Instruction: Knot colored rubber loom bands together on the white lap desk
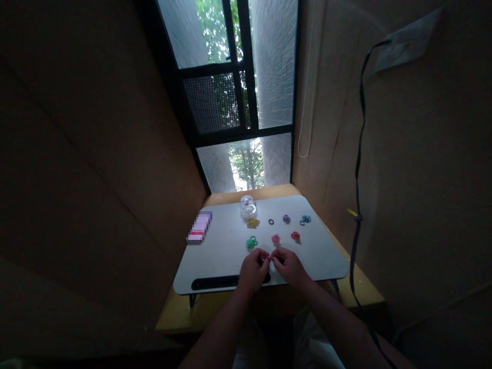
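My left hand (254, 269) and my right hand (287, 264) meet over the front part of a white lap table (219, 256). Thumbs and forefingers of both are pinched together on a tiny pinkish thing (270, 257), too small to make out. Just beyond my fingers lie small piles of bands: green (251, 242), pink (275, 239) and red (295, 236). Farther back are a yellow pile (253, 223), a dark ring (271, 222), a purple pile (286, 219) and a teal pile (306, 219). Behind the yellow pile stands a clear jar (248, 207).
A phone (199, 227) with a blurred screen lies at the table's left edge. A black slot (215, 282) runs along the front edge, partly behind my left hand. Walls flank both sides, a window (246, 161) is behind, and a dark cord (359, 169) hangs at right.
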`<action>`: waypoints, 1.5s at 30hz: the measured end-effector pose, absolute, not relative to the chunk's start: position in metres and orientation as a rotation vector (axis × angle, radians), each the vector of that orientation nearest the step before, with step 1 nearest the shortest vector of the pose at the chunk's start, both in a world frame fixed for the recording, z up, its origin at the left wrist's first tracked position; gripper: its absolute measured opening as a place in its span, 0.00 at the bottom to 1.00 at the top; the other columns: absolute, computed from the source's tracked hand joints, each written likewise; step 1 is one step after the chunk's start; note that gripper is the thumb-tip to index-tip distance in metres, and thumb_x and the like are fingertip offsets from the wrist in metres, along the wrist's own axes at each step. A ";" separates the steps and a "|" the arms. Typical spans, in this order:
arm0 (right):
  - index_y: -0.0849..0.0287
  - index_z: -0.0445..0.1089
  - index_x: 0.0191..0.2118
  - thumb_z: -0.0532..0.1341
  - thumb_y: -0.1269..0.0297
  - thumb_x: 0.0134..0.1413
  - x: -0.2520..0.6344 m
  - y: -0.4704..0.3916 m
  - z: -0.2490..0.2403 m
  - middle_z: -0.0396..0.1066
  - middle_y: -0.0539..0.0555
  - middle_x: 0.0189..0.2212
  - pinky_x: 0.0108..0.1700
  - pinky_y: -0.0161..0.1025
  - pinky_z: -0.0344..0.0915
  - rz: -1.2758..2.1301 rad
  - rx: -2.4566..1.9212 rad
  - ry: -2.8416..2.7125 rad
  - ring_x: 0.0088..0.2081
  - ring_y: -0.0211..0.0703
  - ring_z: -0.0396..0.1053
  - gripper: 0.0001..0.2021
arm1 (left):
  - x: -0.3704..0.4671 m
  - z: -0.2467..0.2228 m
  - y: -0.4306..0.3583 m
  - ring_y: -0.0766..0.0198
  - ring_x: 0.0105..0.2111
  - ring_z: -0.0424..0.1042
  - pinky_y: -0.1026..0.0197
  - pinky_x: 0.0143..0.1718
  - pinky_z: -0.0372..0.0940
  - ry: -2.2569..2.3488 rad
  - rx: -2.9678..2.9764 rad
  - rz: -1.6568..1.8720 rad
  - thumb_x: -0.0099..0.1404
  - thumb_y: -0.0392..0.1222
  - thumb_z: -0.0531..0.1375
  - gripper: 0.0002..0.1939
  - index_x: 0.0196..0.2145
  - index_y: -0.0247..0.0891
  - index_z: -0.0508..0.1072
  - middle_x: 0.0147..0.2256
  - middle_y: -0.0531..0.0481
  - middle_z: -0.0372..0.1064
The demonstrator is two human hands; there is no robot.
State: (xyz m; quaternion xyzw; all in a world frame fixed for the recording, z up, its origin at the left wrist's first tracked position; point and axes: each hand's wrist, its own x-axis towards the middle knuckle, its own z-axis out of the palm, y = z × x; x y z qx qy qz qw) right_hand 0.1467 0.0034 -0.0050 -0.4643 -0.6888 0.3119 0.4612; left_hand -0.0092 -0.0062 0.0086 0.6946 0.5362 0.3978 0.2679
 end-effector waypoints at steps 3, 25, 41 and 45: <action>0.59 0.69 0.28 0.57 0.66 0.52 0.147 0.004 -0.006 0.70 0.50 0.24 0.32 0.35 0.62 0.762 -1.141 -1.699 0.28 0.39 0.67 0.06 | -0.009 0.009 -0.007 0.67 0.26 0.66 0.65 0.30 0.57 1.438 1.881 1.077 0.62 0.43 0.56 0.07 0.31 0.38 0.70 0.26 0.54 0.68; 0.59 0.66 0.26 0.58 0.63 0.52 0.153 0.003 0.000 0.64 0.47 0.21 0.28 0.33 0.58 0.859 -1.103 -1.646 0.24 0.36 0.61 0.07 | -0.008 0.013 -0.009 0.67 0.27 0.66 0.64 0.30 0.58 1.427 1.853 1.049 0.63 0.45 0.55 0.09 0.33 0.37 0.71 0.27 0.54 0.69; 0.59 0.67 0.26 0.63 0.59 0.44 0.206 0.015 -0.003 0.67 0.48 0.16 0.22 0.32 0.59 0.913 -1.274 -1.175 0.18 0.36 0.64 0.09 | -0.011 0.008 -0.004 0.67 0.27 0.66 0.64 0.30 0.58 1.457 1.882 1.029 0.62 0.45 0.56 0.09 0.34 0.39 0.72 0.28 0.53 0.70; 0.60 0.68 0.27 0.66 0.59 0.38 0.224 0.026 0.002 0.69 0.49 0.18 0.20 0.31 0.59 0.919 -1.366 -0.993 0.18 0.36 0.66 0.11 | -0.011 0.009 -0.004 0.67 0.27 0.66 0.64 0.30 0.58 1.433 1.879 1.049 0.62 0.44 0.56 0.08 0.34 0.38 0.72 0.27 0.54 0.69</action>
